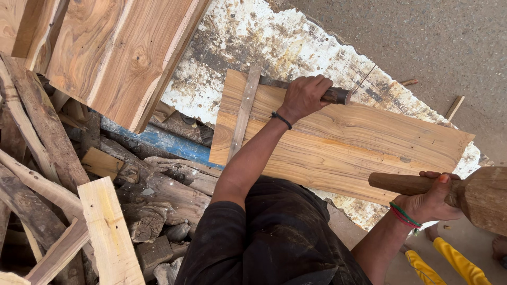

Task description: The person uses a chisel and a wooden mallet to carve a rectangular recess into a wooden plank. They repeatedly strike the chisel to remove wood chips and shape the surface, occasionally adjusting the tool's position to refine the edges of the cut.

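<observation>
My left hand [305, 96] grips the dark handle of a chisel [338, 96]. Its blade [272, 82] lies flat and points left toward a thin wooden strip [244, 112] laid across a pale plank [343, 145]. A black band sits on that wrist. My right hand [430, 199] holds a wooden mallet by its handle [398, 183]. The heavy mallet head [486, 198] hangs off to the right, away from the chisel. Red and green bands circle the right wrist.
The plank rests on a weathered white sheet [264, 42] over grey ground [422, 37]. Broad boards [121, 53] lean at top left above a heap of scrap wood [63, 200] and a blue edge [169, 142]. Another person's yellow-clad legs [449, 266] show at bottom right.
</observation>
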